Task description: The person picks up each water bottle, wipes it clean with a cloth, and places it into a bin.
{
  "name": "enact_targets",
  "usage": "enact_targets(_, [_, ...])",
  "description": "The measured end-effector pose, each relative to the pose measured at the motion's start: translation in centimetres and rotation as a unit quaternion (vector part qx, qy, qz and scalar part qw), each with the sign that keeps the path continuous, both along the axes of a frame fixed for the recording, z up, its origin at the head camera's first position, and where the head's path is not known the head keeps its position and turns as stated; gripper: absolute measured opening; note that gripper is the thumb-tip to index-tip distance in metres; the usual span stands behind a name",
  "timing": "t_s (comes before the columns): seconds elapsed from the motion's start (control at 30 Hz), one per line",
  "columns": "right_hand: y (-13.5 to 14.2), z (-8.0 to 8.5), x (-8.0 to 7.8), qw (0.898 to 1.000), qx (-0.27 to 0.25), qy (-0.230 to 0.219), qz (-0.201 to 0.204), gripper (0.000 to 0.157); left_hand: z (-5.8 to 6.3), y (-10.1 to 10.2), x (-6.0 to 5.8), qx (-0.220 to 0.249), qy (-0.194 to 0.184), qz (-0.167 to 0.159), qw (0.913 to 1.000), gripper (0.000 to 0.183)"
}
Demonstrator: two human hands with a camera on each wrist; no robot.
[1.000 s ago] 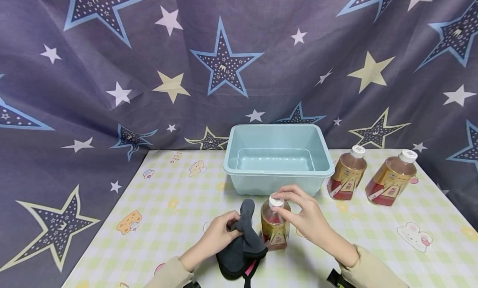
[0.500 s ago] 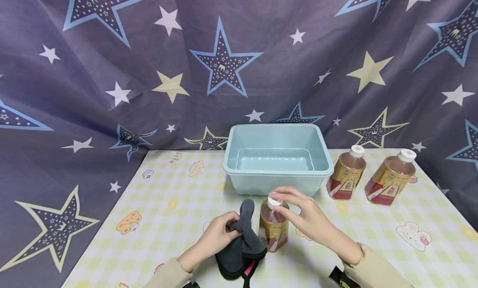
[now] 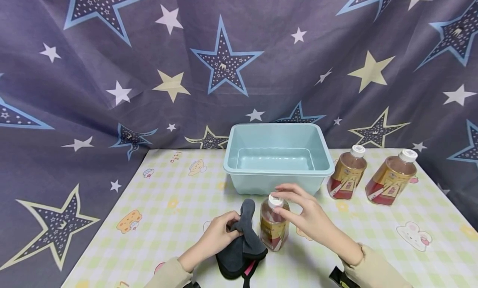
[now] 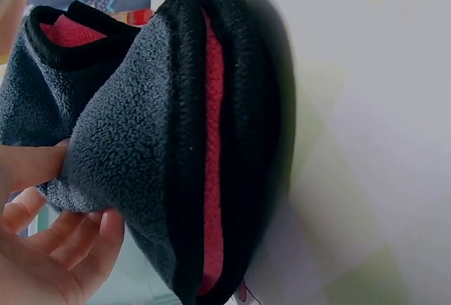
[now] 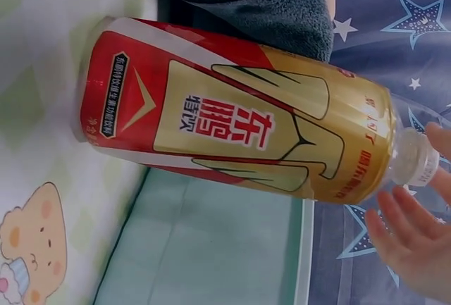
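Note:
A dark grey fleecy cloth (image 3: 239,255), black-edged with a pink-red inner side, is bunched up on the table; my left hand (image 3: 220,234) pinches it between thumb and fingers. In the left wrist view the folded cloth (image 4: 134,129) fills the middle. Right beside it a drink bottle (image 3: 274,230) with a gold and red label stands upright. The thumb and fingers of my right hand (image 3: 304,211) hold its white cap (image 3: 275,201). In the right wrist view the bottle (image 5: 232,118) shows its label, and the fingers are at the cap (image 5: 416,157).
A light blue plastic bin (image 3: 278,178) stands behind the bottle, with nothing seen inside. To its right are two similar bottles, one nearer (image 3: 347,172) and one farther right (image 3: 391,178). A checked cloth (image 3: 175,221) covers the table; a star-patterned curtain (image 3: 142,72) hangs behind.
The bottle under my right hand has turned, so another part of its label faces the head view. My left hand and the grey cloth have stayed in place.

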State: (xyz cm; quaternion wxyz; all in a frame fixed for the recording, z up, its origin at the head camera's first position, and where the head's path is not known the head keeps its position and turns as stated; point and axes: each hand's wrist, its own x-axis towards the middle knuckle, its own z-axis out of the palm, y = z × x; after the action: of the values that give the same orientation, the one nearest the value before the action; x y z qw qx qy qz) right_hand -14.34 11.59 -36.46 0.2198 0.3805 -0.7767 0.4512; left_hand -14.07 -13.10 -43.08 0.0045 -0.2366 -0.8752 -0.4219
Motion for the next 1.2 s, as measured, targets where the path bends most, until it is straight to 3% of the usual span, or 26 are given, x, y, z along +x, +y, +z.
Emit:
enact_targets(0.3, [-0.24,-0.25,-0.16,1.0,-0.014,0.002,-0.022,0.031,-0.03,0.0,0.0,-0.002,0.0,-0.001,1.0,0.017])
enact_targets(0.63, [-0.23,-0.59,-0.35,1.0,-0.012,0.01,-0.002,0.034,-0.02,-0.1,0.07,0.001,-0.003,0.003,1.0,0.018])
enact_targets(0.97, [0.04,-0.53,-0.3,0.999,-0.002,-0.021,0.029,0.035,-0.06,-0.12,0.0,0.005,-0.003,-0.001,1.0,0.016])
enact_targets(1.2, [-0.11,-0.6,-0.22,0.999,-0.016,-0.02,0.027,0.036,0.69,-0.18,-0.31,0.009,0.004,-0.004,0.9999,0.016])
